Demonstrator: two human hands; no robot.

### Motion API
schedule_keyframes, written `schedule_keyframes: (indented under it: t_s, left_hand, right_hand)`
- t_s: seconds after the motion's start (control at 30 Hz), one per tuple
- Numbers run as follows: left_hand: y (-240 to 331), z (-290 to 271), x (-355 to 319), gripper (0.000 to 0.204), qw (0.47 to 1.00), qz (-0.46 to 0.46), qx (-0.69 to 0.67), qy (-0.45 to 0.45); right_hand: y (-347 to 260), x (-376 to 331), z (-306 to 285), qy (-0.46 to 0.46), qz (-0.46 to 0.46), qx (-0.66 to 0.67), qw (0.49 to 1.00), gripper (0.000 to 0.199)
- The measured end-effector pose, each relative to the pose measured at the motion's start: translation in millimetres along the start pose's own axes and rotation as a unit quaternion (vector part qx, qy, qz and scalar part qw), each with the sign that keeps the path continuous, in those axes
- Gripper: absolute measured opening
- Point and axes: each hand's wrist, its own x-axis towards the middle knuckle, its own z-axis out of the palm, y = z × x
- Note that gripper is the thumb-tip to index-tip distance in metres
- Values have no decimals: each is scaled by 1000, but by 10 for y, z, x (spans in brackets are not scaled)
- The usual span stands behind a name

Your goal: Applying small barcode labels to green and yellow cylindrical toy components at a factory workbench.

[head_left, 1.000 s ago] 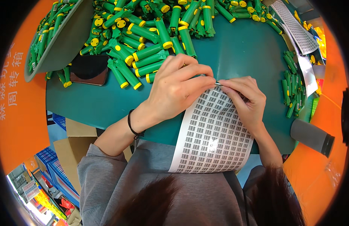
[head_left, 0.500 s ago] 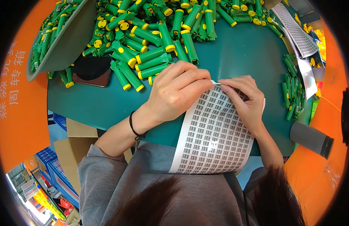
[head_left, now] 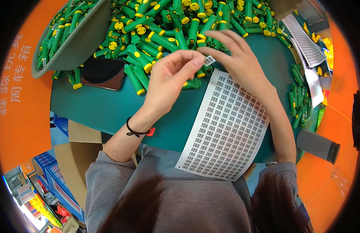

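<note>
Above the label sheet (head_left: 222,124), left hand (head_left: 168,79) pinching sticker (head_left: 209,60).

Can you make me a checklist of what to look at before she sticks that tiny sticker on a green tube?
1. Small sticker peeled off and pinched at the left hand fingertips: ok.
2. Right hand free, fingers spread over the green tubes: ok.
3. A tube picked up for it: not ok, none held.
4. Sticker sheet flat on the green table: ok.
5. Sticker uncreased: cannot tell.
</note>
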Motion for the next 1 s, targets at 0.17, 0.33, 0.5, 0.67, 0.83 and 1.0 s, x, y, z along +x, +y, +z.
schedule_keyframes:
  t_s: [0.17,0.33,0.5,0.67,0.83,1.0]
  left_hand:
    - [58,-41,29,24,993,-33,-111,0]
    - [151,8,-82,37,995,76,33,-54]
    - [15,156,-174,51,981,81,142,-104]
    - [-52,288,-138,22,990,98,64,-81]
    - [26,385,-191,9,979,100,142,-103]
    - [47,448,-197,11,974,82,160,-137]
  right_hand:
    - [65,85,53,13,-67,-32,997,45]
    - [-496,-295,-334,-8,163,235,958,37]
    - [-765,-661,-309,-9,315,457,832,35]
    - [-831,-853,-248,157,363,629,670,32]
    - [-866,-880,-237,183,365,609,680,37]
    - [-865,-954,-224,195,332,590,709,39]
